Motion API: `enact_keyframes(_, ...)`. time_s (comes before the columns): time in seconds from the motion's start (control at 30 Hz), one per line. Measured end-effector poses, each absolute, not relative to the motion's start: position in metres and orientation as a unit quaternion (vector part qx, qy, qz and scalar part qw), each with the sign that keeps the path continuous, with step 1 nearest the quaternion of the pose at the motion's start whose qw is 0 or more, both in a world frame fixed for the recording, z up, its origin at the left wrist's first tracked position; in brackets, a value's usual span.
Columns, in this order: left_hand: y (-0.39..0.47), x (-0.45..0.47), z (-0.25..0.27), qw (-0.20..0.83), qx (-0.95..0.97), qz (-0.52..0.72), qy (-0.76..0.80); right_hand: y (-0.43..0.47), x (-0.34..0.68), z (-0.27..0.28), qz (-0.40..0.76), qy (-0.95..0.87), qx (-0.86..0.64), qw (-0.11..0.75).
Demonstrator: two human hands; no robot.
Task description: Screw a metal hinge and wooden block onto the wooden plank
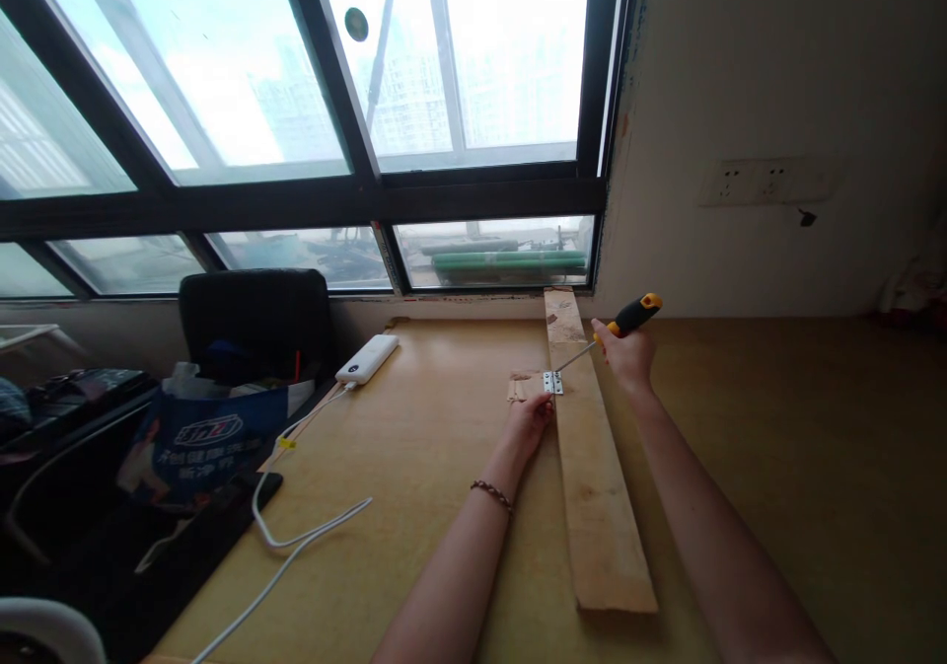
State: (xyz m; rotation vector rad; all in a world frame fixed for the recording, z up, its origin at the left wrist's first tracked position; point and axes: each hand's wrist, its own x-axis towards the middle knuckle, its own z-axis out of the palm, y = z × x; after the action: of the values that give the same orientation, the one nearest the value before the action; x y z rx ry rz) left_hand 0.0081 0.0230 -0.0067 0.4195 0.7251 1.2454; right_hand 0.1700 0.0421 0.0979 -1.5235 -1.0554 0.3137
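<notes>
The wooden board point(594, 457) lies flat on the tabletop point(444, 506), its squared near end towards the wearer. It looks like bare, pale timber, long and straight, with a knot and darker stains; it is probably stiff, moderately light and a little rough, so the side edges would give the surest hold. A white cable point(311, 536) loops loosely to the left, likely supple and smooth.

Farther up, the left hand point(534, 417), below a beaded bracelet point(492, 493), has its fingers curled at the near edge of a metal hinge point(552, 383); whether its grip pinches the metal or only steadies it, I cannot tell. The hinge sits across the board's left edge, small, flat and pierced with holes: rigid, perhaps slick, best held by its rim. A small wood piece point(524, 386) with a rough surface adjoins it on the left.

The right hand's point(627, 356) grip is closed around the screwdriver point(628, 317), whose thin, hard shaft slants down to the hinge. Its chunky black-and-yellow handle should give good purchase.

Beyond, a glossy white power bank point(370, 358) rests near the tabletop's left edge, before the dark window frame point(473, 197).
</notes>
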Motion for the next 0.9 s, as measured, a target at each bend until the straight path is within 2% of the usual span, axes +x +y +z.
enact_keyframes(0.27,0.022,0.005,-0.009,0.762,0.181,0.539,0.309,0.028,0.169,0.132,0.283,-0.317,-0.526,0.736)
enact_keyframes(0.47,0.018,0.000,-0.004,0.770,0.171,0.532,0.307,-0.011,0.175,0.157,0.292,-0.326,-0.435,0.787)
enact_keyframes(0.7,0.009,-0.008,0.002,0.782,0.144,0.522,0.309,-0.041,0.244,0.120,0.313,-0.285,-0.473,0.773)
enact_keyframes(0.9,-0.008,-0.013,0.011,0.788,0.105,0.522,0.309,-0.055,0.307,0.062,0.387,-0.273,-0.588,0.656)
